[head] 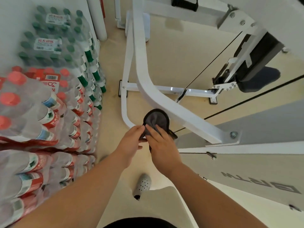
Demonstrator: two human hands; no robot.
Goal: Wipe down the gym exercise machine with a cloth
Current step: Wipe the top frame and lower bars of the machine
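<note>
Both hands are kept on the grey cloth (156,120): its edge is pinched by the left hand (131,142), and its lower part is gripped by the right hand (162,145). It is held in the air just beside the machine's white bent bar (172,109). The cloth is judged soft, light and limp, so it is best bunched in one palm.

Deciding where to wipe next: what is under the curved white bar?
Beige floor and a straight white base tube. The grey cloth covers where the thinner tube bends.
</note>
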